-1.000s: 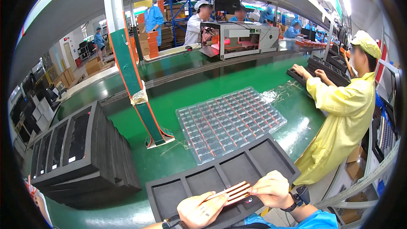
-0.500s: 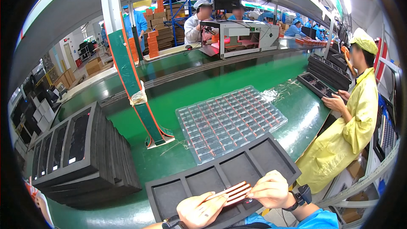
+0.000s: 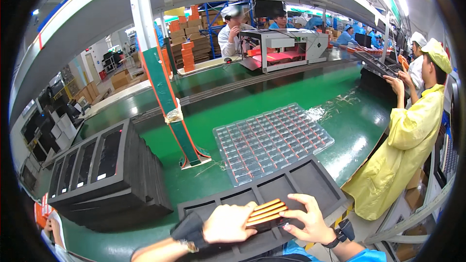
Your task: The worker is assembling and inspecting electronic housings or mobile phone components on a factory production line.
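Observation:
My left hand [image 3: 228, 224] is closed around one end of a small stack of thin flat strips [image 3: 266, 213], dark with orange edges; their exact kind is too small to make out. At the stack's other end, my right hand [image 3: 310, 222] has its thumb and fingers spread apart, fingertips close to the strips; whether they touch cannot be seen. Both hands are above a black foam tray [image 3: 320, 177] with several rectangular recesses, partly hidden by my hands and forearms. Just beyond it lies a clear plastic tray [image 3: 272, 140] with many small compartments and rows of orange strips.
Stacked black foam trays [image 3: 141, 179] stand at the left on the green table [image 3: 189, 121]. A green and white post [image 3: 170, 102] rises between. A white machine [image 3: 291, 48] stands farther back. At the right, a person in yellow [image 3: 412, 131] lifts a dark tray [image 3: 376, 60].
My right hand's fingers have spread from their pinch at the stack's end. The strips have tilted and moved slightly. The person in yellow has raised a tray. The view has shifted.

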`<state>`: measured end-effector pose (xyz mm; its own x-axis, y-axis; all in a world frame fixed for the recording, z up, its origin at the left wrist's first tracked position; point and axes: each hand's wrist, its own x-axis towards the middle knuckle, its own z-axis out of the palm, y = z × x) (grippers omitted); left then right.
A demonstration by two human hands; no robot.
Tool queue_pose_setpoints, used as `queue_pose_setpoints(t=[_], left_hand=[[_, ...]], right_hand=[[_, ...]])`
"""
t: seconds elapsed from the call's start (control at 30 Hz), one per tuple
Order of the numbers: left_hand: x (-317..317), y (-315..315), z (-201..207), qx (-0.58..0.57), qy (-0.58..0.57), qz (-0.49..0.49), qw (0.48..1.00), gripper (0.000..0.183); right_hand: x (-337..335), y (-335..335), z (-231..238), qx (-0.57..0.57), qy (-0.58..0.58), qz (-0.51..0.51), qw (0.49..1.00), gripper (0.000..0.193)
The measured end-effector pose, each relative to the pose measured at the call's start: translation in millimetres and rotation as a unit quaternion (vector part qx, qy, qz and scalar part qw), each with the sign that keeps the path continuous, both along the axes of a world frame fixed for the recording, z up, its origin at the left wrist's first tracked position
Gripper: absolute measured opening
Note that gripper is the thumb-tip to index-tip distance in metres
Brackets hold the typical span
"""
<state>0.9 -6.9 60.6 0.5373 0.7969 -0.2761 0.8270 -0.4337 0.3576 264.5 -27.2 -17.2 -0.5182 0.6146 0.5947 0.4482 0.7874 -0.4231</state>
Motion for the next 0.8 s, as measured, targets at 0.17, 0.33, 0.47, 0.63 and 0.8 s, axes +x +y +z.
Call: queue_pose_setpoints(t=[0.17,0.33,0.47,0.63,0.8], left_hand=[[-17.6,13.2,-43.9,-0.150,-0.321,0.196,0.914,0.069],[1.6,-33.0,-57.6,-0.256,-0.541,0.364,0.713,0.035],[15.8,-54.0,-74.0,-0.196,-0.636,0.359,0.654,0.027],[6.0,-62.6,-100.0,-0.150,-0.664,0.365,0.635,0.027],[-14.2,-70.9,-102.5,-0.117,-0.688,0.424,0.578,0.022]], right_hand=[[-50.7,-25.2,-13.2,-0.390,0.461,0.000,0.797,0.063],[-92.4,-33.6,3.5,-0.471,0.496,0.083,0.725,0.053],[-83.6,-28.5,-0.4,-0.520,0.576,0.063,0.628,0.038],[-50.6,-17.3,-9.4,-0.507,0.581,0.037,0.636,0.037],[6.1,19.1,-19.7,-0.445,0.494,0.011,0.747,0.048]])
